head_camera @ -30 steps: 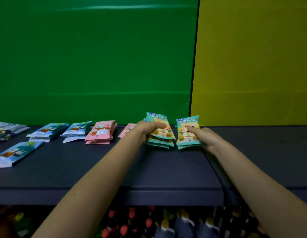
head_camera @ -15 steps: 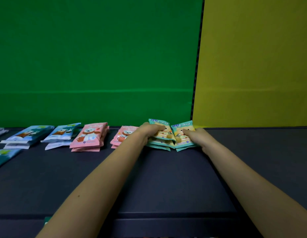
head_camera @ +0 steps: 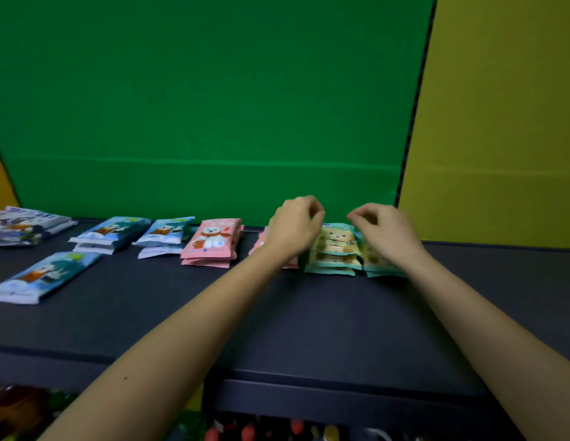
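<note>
Two stacks of teal snack packets lie side by side at the back of the dark shelf (head_camera: 309, 319): the left stack (head_camera: 336, 249) and the right stack (head_camera: 377, 267). My left hand (head_camera: 295, 226) hovers just above and left of the left stack, fingers loosely curled, holding nothing. My right hand (head_camera: 384, 232) hangs over the right stack in the same way, hiding most of it. Neither hand touches a packet.
Left of the teal stacks are a pink packet partly hidden by my left hand (head_camera: 258, 246), a pink stack (head_camera: 213, 243), blue packets (head_camera: 110, 232) (head_camera: 166, 233) (head_camera: 45, 276) and a pile at the far left (head_camera: 22, 224). Green (head_camera: 213, 106) and yellow (head_camera: 500, 122) panels stand behind. Bottles (head_camera: 252, 431) sit below.
Both hands held teal packets against the shelf and pushed the two stacks together; now they have let go and lifted off, leaving the stacks side by side.
</note>
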Demonstrator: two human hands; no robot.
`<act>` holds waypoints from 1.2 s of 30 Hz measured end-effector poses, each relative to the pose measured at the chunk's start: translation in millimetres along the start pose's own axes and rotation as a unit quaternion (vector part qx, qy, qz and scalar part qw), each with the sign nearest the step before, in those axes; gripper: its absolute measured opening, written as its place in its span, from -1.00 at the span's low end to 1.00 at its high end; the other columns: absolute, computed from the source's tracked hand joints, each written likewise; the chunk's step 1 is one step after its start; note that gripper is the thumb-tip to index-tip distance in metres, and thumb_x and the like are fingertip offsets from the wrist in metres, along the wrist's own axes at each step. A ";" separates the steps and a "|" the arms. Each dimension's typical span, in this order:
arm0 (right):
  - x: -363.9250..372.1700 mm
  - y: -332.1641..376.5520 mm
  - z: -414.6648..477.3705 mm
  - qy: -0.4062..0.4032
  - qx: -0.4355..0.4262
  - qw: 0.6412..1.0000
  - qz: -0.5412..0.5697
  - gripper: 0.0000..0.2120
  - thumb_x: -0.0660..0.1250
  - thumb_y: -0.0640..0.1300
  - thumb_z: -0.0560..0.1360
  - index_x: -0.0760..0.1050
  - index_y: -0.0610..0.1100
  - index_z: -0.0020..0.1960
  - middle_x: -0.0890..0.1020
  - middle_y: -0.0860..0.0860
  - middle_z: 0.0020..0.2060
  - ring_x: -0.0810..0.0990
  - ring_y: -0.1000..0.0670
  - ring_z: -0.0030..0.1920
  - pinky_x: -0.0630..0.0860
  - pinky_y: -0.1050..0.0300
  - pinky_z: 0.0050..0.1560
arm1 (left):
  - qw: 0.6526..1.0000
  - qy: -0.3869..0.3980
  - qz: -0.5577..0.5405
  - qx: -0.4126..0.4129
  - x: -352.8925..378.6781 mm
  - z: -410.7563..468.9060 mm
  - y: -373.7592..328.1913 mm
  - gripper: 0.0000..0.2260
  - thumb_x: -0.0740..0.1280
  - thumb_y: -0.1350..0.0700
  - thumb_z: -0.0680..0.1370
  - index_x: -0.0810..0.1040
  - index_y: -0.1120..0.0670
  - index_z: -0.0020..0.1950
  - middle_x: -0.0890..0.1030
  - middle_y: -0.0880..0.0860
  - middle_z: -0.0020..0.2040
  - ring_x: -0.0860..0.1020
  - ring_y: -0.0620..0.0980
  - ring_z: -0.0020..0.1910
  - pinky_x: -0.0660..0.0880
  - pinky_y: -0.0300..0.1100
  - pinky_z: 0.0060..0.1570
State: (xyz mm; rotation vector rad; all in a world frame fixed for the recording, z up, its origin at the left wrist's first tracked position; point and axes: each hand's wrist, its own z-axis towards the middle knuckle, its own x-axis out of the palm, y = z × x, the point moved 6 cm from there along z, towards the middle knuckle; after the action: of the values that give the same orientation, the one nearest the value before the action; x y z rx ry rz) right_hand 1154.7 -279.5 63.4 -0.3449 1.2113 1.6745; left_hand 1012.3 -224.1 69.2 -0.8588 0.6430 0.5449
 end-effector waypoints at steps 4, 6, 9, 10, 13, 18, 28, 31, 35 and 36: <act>18.0 76.1 -14.9 0.019 -0.082 0.996 0.013 -0.84 0.26 0.00 0.48 0.62 0.07 -0.08 0.70 0.09 -0.13 0.62 -0.04 -0.03 0.54 -0.02 0.04 | 0.992 -0.074 0.084 0.060 -71.9 -31.0 31.0 -0.83 0.23 0.03 0.54 0.59 0.02 -0.01 0.67 0.00 -0.05 0.59 0.12 -0.02 0.44 -0.09 -0.11; 37.7 110.9 -24.6 0.047 -0.111 0.993 0.014 -0.85 0.26 -0.01 0.48 0.62 0.06 -0.09 0.70 0.09 -0.14 0.62 -0.05 -0.03 0.54 -0.01 0.04 | 0.990 -0.083 0.110 0.044 -105.1 -46.2 65.1 -0.83 0.24 0.03 0.53 0.60 0.04 -0.03 0.68 0.02 -0.07 0.59 0.13 -0.03 0.43 -0.09 -0.14; 74.0 154.1 -35.7 0.083 -0.132 0.988 0.018 -0.85 0.26 -0.03 0.48 0.62 0.07 -0.11 0.69 0.08 -0.14 0.61 -0.05 -0.03 0.54 -0.02 0.04 | 0.988 -0.090 0.122 0.005 -155.6 -68.4 126.7 -0.84 0.26 0.05 0.53 0.61 0.07 -0.07 0.68 0.05 -0.11 0.59 0.14 -0.07 0.43 -0.10 -0.18; 86.8 167.7 -39.0 0.094 -0.133 0.986 0.023 -0.85 0.26 -0.04 0.48 0.62 0.07 -0.11 0.70 0.08 -0.14 0.61 -0.05 -0.03 0.54 -0.02 0.04 | 0.988 -0.093 0.123 -0.011 -173.1 -76.5 148.5 -0.82 0.26 0.04 0.52 0.61 0.07 -0.09 0.68 0.06 -0.13 0.59 0.14 -0.10 0.42 -0.10 -0.19; 127.3 207.5 -49.1 0.120 -0.129 0.983 0.058 -0.84 0.27 -0.07 0.48 0.64 0.03 -0.12 0.70 0.07 -0.17 0.63 -0.02 -0.05 0.53 0.03 0.07 | 0.989 -0.086 0.110 -0.053 -222.2 -97.8 218.4 -0.81 0.26 0.03 0.52 0.60 0.09 -0.15 0.67 0.08 -0.19 0.54 0.11 -0.28 0.50 -0.07 -0.21; 203.4 281.9 -63.7 0.159 -0.109 0.976 0.105 -0.85 0.28 -0.15 0.51 0.64 -0.07 -0.06 0.67 0.04 -0.13 0.56 0.07 -0.13 0.42 0.20 -0.04 | 0.986 -0.074 0.118 -0.092 -299.5 -121.4 327.6 -0.83 0.29 0.14 0.53 0.54 0.08 -0.26 0.55 0.05 -0.33 0.50 0.07 -0.28 0.30 -0.15 -0.29; 314.3 382.3 -52.0 0.225 -0.042 0.962 0.146 -0.83 0.25 -0.22 0.49 0.59 -0.03 -0.14 0.68 -0.06 -0.11 0.62 0.00 -0.09 0.56 0.12 0.00 | 0.979 -0.042 0.106 -0.169 -374.1 -107.3 462.7 -0.91 0.30 0.10 0.53 0.54 0.05 -0.17 0.61 0.10 -0.15 0.54 0.12 -0.07 0.38 -0.13 -0.16; 345.3 400.3 -28.3 0.243 -0.015 0.956 0.162 -0.79 0.25 -0.22 0.48 0.48 0.00 -0.28 0.65 -0.13 -0.16 0.60 -0.05 -0.14 0.57 -0.05 0.11 | 0.980 -0.029 0.089 -0.177 -375.0 -87.3 488.5 -0.84 0.29 0.08 0.54 0.58 0.13 0.01 0.63 0.13 0.02 0.55 0.13 0.06 0.44 -0.08 -0.04; 383.0 419.7 3.7 0.282 0.020 0.947 0.154 -0.87 0.25 -0.17 0.53 0.50 -0.20 -0.14 0.50 -0.14 -0.11 0.51 -0.05 -0.10 0.55 0.00 0.09 | 0.975 0.011 0.072 -0.211 -371.6 -62.5 520.9 -0.63 0.26 0.03 0.57 0.43 0.21 0.30 0.48 0.17 0.30 0.45 0.14 0.26 0.38 -0.07 0.14; 389.5 422.9 11.1 0.283 0.026 0.947 0.148 -0.83 0.25 -0.15 0.54 0.51 -0.25 -0.03 0.48 -0.14 -0.10 0.49 -0.05 -0.09 0.55 0.01 0.08 | 0.972 0.026 0.065 -0.223 -370.0 -57.6 530.3 -0.59 0.25 0.02 0.58 0.39 0.22 0.34 0.45 0.18 0.34 0.42 0.14 0.29 0.36 -0.08 0.17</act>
State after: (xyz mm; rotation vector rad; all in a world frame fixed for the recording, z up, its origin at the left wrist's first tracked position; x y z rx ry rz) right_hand 625.9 -56.0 29.7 -0.6710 1.7988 1.8589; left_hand 388.1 -49.8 31.1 -1.2612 0.6381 0.8056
